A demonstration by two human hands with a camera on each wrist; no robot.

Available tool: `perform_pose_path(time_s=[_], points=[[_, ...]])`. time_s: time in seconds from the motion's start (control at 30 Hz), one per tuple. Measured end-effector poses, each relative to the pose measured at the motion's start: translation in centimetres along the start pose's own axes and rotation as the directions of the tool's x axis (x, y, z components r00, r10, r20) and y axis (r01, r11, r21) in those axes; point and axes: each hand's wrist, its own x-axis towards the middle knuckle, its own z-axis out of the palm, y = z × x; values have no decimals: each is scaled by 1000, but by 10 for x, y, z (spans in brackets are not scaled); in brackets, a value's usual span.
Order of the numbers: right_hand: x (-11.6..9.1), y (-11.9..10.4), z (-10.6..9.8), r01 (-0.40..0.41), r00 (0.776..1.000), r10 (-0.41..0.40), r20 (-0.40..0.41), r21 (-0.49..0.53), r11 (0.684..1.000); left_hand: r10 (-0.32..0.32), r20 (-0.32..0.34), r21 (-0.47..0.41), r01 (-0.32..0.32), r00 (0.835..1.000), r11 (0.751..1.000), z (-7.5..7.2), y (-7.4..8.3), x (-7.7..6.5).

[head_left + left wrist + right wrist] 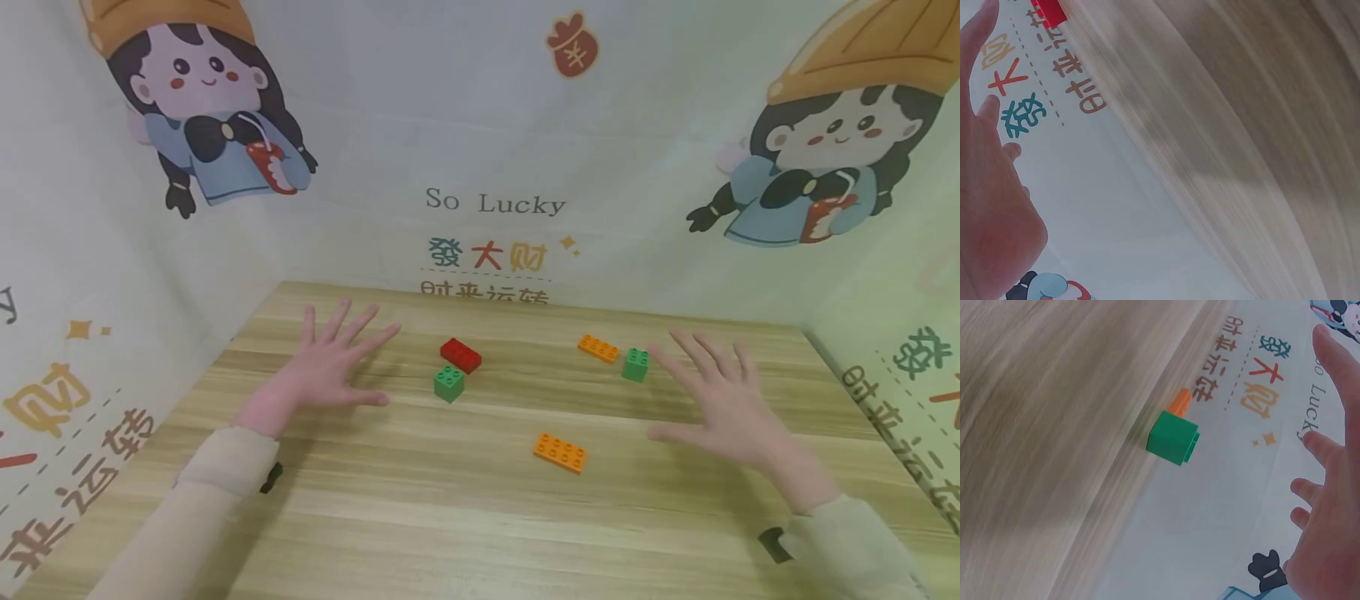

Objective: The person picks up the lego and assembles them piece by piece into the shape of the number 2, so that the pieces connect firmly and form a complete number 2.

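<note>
My left hand (322, 372) hovers over the left side of the table with its fingers spread and nothing in it. To its right lie a red toy building brick (461, 355) and a green square brick (449, 383), close together. Over the right side my right hand (723, 408) is likewise spread and holds nothing. Just left of its index fingertip stands another green brick (635, 364), beside a flat orange brick (598, 348). A second flat orange brick (559, 452) lies nearer, between the hands. The right wrist view shows the green brick (1173, 438) partly covering the orange one (1179, 402).
The wood-grain table (420, 525) ends at a back edge against a white printed cloth (480, 108), which also hangs along both sides. Dark straps (272, 477) show under the pale sleeves (225, 467).
</note>
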Motion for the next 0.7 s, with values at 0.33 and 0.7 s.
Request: perform_pose_path(time_s=[0.33,0.7], points=[[8,-18,13,20,1000,-20,9,15,1000,13,21,-19,-13,1000,1000,3,4,7],[16,-36,23,72,996,-74,52,39,997,29,37,-18,-28,999,999,-1,14,12]])
